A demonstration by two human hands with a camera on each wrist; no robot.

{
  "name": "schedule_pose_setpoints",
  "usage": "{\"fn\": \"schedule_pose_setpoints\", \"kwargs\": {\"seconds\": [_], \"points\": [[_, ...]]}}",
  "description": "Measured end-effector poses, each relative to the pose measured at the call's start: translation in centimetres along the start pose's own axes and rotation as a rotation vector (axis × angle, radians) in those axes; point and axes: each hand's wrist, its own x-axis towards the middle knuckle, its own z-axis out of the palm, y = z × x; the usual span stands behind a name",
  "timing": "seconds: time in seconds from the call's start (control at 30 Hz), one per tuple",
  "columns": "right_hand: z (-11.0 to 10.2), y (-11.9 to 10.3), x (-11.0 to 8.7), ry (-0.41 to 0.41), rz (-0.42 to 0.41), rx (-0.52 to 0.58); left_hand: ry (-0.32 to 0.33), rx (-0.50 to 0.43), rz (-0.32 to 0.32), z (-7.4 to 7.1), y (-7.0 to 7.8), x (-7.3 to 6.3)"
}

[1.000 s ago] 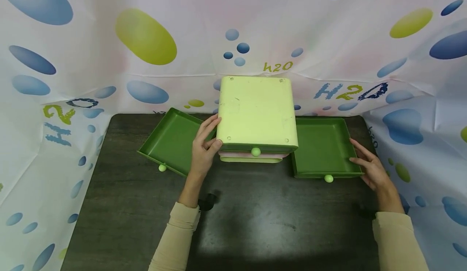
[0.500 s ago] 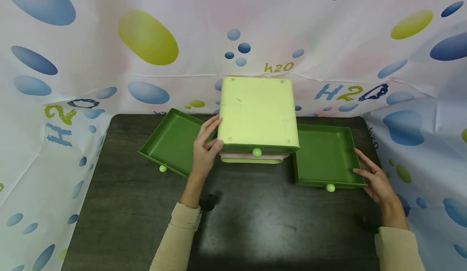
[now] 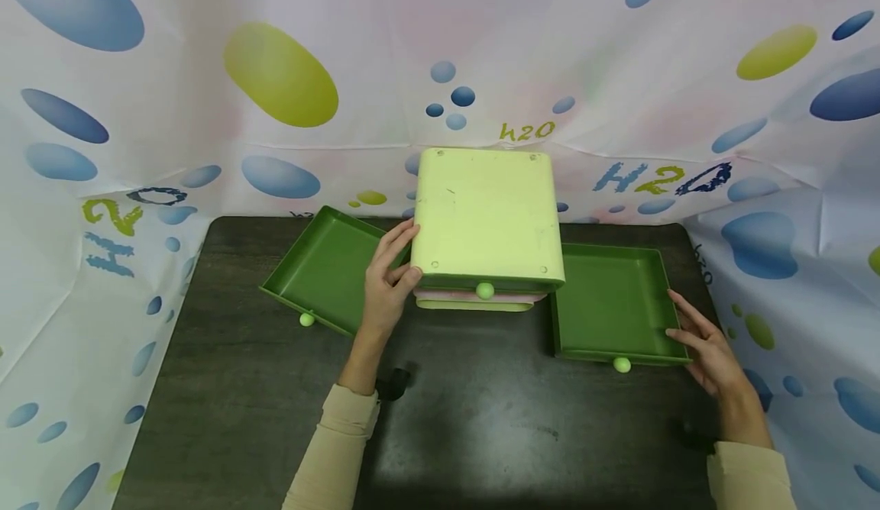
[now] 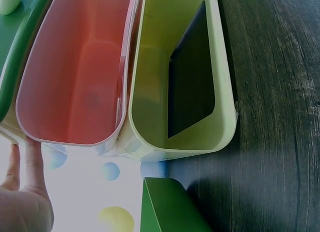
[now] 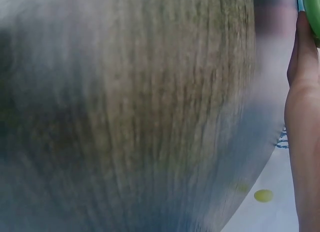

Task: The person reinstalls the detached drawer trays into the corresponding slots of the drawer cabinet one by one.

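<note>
A stack of drawer casings stands at the back middle of the table. Its top pale yellow-green casing [image 3: 488,216] has a green drawer front with a round knob [image 3: 484,291]. Below, in the left wrist view, a pink casing [image 4: 90,91] and a lower yellow-green casing [image 4: 142,124] face me with open fronts. My left hand [image 3: 386,288] rests against the top casing's left side, fingers fairly straight, thumb at the front corner. On the right, my right hand [image 3: 711,353] holds a green drawer [image 3: 612,304] by its right wall, thumb at the rim; its other fingers are partly hidden.
A second green drawer [image 3: 326,266] lies turned at an angle left of the stack, partly behind my left hand. The dark wooden table [image 3: 481,434] is bounded by a printed sheet [image 3: 385,52] at the back and sides.
My right hand has drawn the right green drawer toward me, slightly rightward. The left hand, the stack and the left drawer have stayed in place.
</note>
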Motion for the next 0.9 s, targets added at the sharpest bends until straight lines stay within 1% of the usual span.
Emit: {"fn": "schedule_pose_setpoints", "kwargs": {"seconds": [0.07, 0.17, 0.27, 0.37, 0.47, 0.53, 0.7, 0.9], "points": [[0.0, 0.0, -0.3, 0.014, 0.011, -0.016, 0.000, 0.003, -0.003, 0.0, 0.0, -0.1], [0.0, 0.0, -0.7, 0.011, 0.020, -0.012, -0.001, 0.000, -0.003, 0.1, 0.0, -0.1], [-0.1, 0.0, -1.0, -0.016, 0.006, -0.005, -0.001, -0.005, -0.003, 0.0, -0.2, -0.1], [-0.1, 0.2, -1.5, -0.041, -0.007, -0.031, 0.003, 0.006, -0.004, 0.0, -0.2, -0.1], [-0.2, 0.3, -2.0, -0.044, -0.009, -0.072, 0.001, 0.016, -0.004, 0.1, -0.2, -0.1], [-0.3, 0.4, -2.2, -0.051, -0.016, -0.076, -0.002, 0.012, -0.001, 0.1, -0.1, -0.1], [-0.3, 0.4, -2.6, -0.049, -0.026, -0.064, 0.001, 0.005, 0.004, 0.1, -0.1, -0.1], [0.0, 0.6, -2.7, -0.047, -0.023, -0.084, 0.006, 0.008, 0.004, 0.0, -0.3, -0.2]]}}
